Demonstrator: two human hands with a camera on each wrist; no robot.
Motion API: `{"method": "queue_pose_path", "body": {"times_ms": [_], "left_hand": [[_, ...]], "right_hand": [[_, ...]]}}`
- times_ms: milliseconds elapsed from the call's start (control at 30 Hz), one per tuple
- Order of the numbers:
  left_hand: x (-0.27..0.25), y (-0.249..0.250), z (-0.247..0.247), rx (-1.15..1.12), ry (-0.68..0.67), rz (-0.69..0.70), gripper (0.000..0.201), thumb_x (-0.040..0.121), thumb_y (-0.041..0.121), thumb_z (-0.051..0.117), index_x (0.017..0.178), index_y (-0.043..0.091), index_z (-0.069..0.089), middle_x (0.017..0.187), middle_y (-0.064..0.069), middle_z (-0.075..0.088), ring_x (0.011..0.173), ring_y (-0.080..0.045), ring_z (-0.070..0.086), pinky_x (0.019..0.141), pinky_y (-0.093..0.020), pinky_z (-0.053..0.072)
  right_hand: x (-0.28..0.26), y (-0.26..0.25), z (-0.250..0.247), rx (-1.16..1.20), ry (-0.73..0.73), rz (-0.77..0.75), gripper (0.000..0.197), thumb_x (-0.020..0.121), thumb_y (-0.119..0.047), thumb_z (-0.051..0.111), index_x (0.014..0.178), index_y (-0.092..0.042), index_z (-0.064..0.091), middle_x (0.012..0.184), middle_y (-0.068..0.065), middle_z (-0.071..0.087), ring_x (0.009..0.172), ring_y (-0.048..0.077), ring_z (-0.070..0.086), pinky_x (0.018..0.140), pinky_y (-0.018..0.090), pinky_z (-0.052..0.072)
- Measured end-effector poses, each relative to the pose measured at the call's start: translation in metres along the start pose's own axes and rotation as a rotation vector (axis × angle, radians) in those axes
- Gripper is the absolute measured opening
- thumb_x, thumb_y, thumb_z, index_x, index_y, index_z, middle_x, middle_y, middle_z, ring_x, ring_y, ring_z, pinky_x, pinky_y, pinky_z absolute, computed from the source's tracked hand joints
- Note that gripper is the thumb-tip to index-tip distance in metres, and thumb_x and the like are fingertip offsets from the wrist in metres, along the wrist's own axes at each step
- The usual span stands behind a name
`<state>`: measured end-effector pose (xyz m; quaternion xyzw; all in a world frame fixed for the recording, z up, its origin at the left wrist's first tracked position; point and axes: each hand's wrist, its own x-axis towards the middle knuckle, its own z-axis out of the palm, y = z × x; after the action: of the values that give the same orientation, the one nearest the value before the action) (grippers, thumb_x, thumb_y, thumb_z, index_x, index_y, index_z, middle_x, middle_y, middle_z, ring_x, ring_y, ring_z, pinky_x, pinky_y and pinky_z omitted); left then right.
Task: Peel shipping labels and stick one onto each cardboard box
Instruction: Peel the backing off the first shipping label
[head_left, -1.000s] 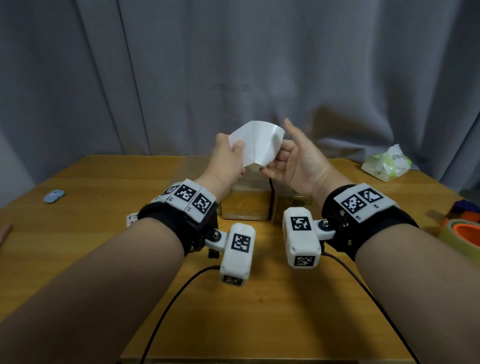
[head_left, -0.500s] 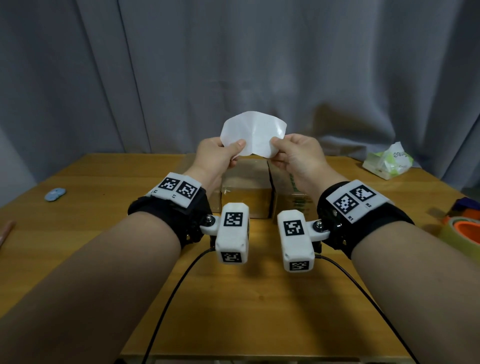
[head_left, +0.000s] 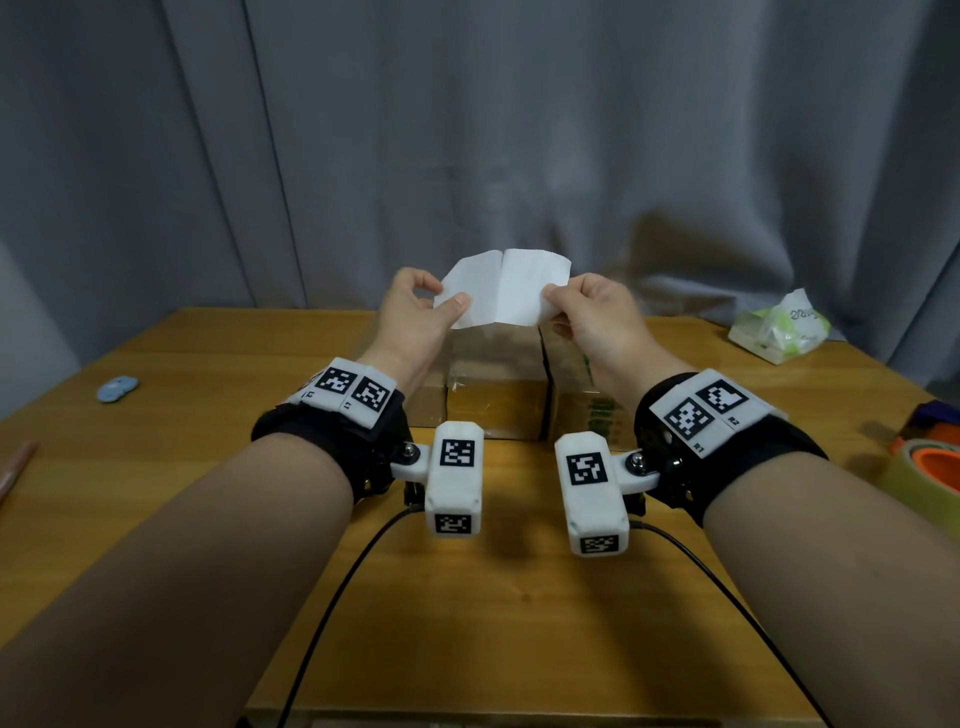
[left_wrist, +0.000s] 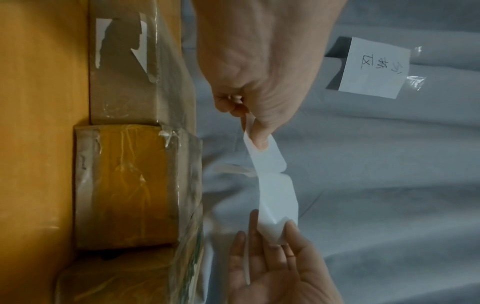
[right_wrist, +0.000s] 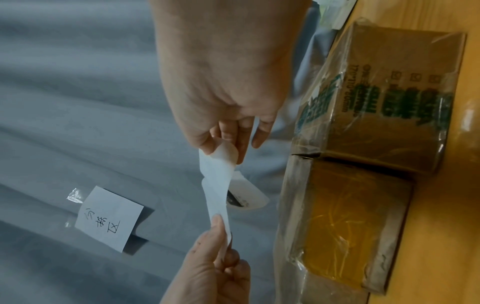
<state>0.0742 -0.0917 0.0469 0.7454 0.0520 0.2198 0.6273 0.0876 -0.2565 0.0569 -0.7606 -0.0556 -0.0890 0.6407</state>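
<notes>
Since 1 s ago both hands had spread the white paper label sheet (head_left: 501, 293) flat; left hand (head_left: 415, 317) & right hand (head_left: 597, 317) pinched its opp ends, long axis left-right, above the taped brown cardboard boxes (head_left: 498, 384), roughly equidistant from both hands

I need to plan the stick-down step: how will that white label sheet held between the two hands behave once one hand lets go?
The label sheet is probably floppy: it creases at the middle between the left hand and the right hand. It likely curls on release, since its corner bends over at the right hand's fingers. It looks very light, held by fingertip pinches alone.
</notes>
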Motion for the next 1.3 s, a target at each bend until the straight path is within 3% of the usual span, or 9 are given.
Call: {"method": "queue_pose_path", "body": {"times_ms": [133,233,500,667,800,933,1067,1167,1300], "left_hand": [[0.004,-0.004,-0.001,0.097,-0.010,0.056,0.013,0.088,0.021,0.063,0.098,0.012,0.060,0.099,-0.003,0.062,0.091,-0.014,0.056,0.073,-0.017,0.043],[0.001,0.001,-0.001,0.136,-0.072,0.072,0.013,0.090,0.020,0.060,0.099,0.011,0.065,0.087,0.005,0.061,0.084,-0.010,0.056,0.072,-0.016,0.045],[-0.006,0.015,0.001,0.512,-0.308,0.261,0.055,0.077,0.037,0.072,0.123,0.011,0.059,0.120,-0.003,0.059,0.112,-0.017,0.054,0.098,-0.031,0.045],[-0.003,0.016,0.004,0.770,-0.113,0.511,0.028,0.086,0.039,0.061,0.108,0.022,0.066,0.113,-0.003,0.056,0.112,-0.024,0.047,0.099,-0.037,0.038],[-0.002,0.015,0.005,0.952,0.030,0.641,0.023,0.087,0.041,0.058,0.101,0.026,0.068,0.132,0.000,0.046,0.127,-0.023,0.032,0.103,-0.038,0.020],[-0.003,0.019,0.007,0.986,0.042,0.759,0.018,0.092,0.030,0.051,0.096,0.026,0.068,0.106,0.006,0.062,0.107,-0.017,0.046,0.091,-0.033,0.021],[-0.002,0.014,0.001,0.990,0.084,0.769,0.018,0.091,0.025,0.051,0.091,0.025,0.069,0.099,0.007,0.064,0.102,-0.018,0.048,0.085,-0.033,0.017],[-0.001,0.008,-0.001,0.982,0.074,0.749,0.018,0.091,0.024,0.052,0.091,0.024,0.070,0.100,0.006,0.065,0.102,-0.020,0.048,0.085,-0.035,0.018],[0.000,0.004,-0.004,0.966,0.076,0.718,0.018,0.091,0.025,0.052,0.091,0.024,0.070,0.100,0.007,0.065,0.102,-0.019,0.048,0.087,-0.036,0.020]], "right_hand": [[-0.003,-0.002,-0.003,0.029,-0.006,0.002,0.015,0.079,-0.032,0.059,0.069,-0.021,0.056,0.080,0.008,0.058,0.079,0.022,0.053,0.085,0.048,0.049],[-0.003,-0.004,-0.006,0.121,-0.026,0.019,0.012,0.087,-0.020,0.055,0.076,-0.016,0.052,0.082,0.009,0.056,0.078,0.021,0.053,0.076,0.039,0.047],[0.000,-0.011,-0.012,0.437,0.025,0.093,0.010,0.094,-0.010,0.044,0.086,-0.011,0.050,0.085,0.008,0.056,0.077,0.017,0.057,0.068,0.027,0.054],[0.002,-0.011,-0.013,0.408,0.053,0.114,0.011,0.093,-0.011,0.044,0.084,-0.012,0.050,0.086,0.010,0.058,0.080,0.021,0.059,0.071,0.031,0.054],[0.003,-0.013,-0.010,0.397,0.030,0.121,0.008,0.092,-0.011,0.045,0.086,-0.011,0.050,0.088,0.012,0.056,0.086,0.025,0.058,0.078,0.033,0.054],[0.003,-0.015,-0.010,0.386,0.019,0.104,0.010,0.092,-0.010,0.046,0.084,-0.011,0.051,0.087,0.011,0.057,0.084,0.024,0.059,0.067,0.027,0.053],[0.003,-0.015,-0.014,0.278,0.065,0.104,0.013,0.087,-0.010,0.054,0.074,-0.013,0.054,0.074,0.006,0.058,0.071,0.019,0.056,0.063,0.025,0.048],[0.001,-0.017,-0.013,0.239,0.085,0.098,0.019,0.086,-0.010,0.055,0.068,-0.014,0.051,0.063,0.003,0.053,0.055,0.014,0.050,0.048,0.019,0.043],[-0.001,-0.020,-0.010,0.118,0.120,0.054,0.020,0.085,-0.014,0.056,0.066,-0.014,0.049,0.065,0.005,0.049,0.064,0.018,0.044,0.063,0.028,0.038]]}}
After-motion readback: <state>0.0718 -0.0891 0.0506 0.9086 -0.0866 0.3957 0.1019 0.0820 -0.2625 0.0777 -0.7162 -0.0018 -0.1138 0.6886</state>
